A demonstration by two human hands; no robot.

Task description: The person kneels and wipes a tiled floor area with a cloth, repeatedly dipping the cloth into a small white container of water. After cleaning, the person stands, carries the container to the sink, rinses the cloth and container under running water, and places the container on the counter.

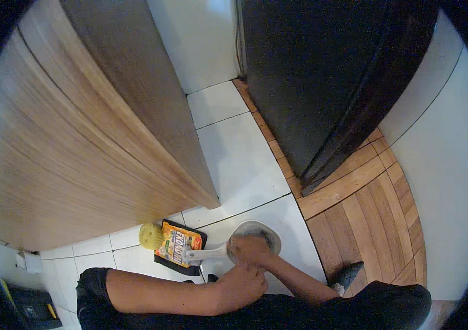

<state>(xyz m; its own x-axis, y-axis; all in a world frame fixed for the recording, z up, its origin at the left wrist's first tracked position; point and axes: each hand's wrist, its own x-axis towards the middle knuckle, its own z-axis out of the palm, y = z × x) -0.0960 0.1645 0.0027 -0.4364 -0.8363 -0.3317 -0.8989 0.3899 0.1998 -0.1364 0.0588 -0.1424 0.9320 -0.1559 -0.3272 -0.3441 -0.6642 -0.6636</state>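
A white plastic dipper with a long handle stands on the pale floor tiles before me. My right hand reaches over its rim, with the fingers partly inside the bowl; what they touch there is hidden. Close below it, my left hand is bent inward near the right wrist, fingers curled, and its grip is unclear. The dipper's handle points left across an orange and black detergent pouch bearing print. Against the pouch's left edge lies a round yellow brush or scrubber.
A wood-grain cabinet rises at the left. A dark appliance or cabinet stands on wood-pattern flooring ahead to the right. Beyond it is a white wall. At the lower left sits a black container.
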